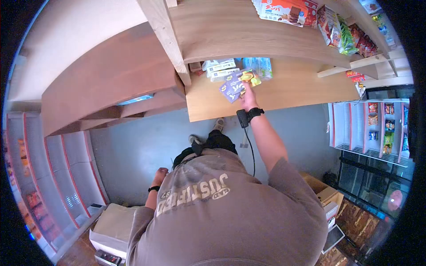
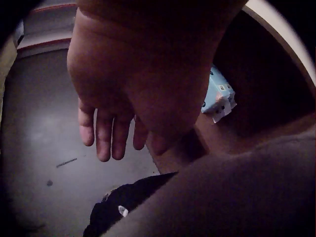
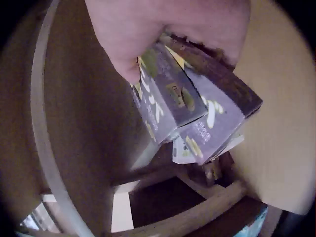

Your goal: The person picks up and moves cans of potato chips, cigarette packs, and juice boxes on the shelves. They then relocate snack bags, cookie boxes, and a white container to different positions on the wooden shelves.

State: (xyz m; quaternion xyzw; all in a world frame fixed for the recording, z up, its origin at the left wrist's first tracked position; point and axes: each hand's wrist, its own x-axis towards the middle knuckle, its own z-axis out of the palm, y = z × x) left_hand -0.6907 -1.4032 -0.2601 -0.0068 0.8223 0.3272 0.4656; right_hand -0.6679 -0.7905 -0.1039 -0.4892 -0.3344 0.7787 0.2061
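My right hand (image 1: 249,98) reaches over the light wooden shelf and grips two small purple cartons (image 1: 230,88) side by side. White lettering and yellow-green pictures mark the cartons. Seen from the right wrist, the fingers and thumb of that hand (image 3: 173,29) curl round the top ends of the cartons (image 3: 170,103), which angle downward. Beyond them, white boxes (image 1: 222,70) stand stacked on the shelf, with blue packs (image 1: 258,66) to their right. My left hand (image 2: 140,98) hangs low beside the body, its fingers loosely extended and holding nothing.
An upper wooden shelf (image 1: 230,40) overhangs the lower board (image 1: 284,95); red-orange snack boxes (image 1: 286,11) sit on it. A wooden post (image 1: 165,37) divides it from the brown shelving (image 1: 111,80) at left. A light blue packet (image 2: 217,94) lies in that shelving. White racks (image 1: 370,126) stand at right.
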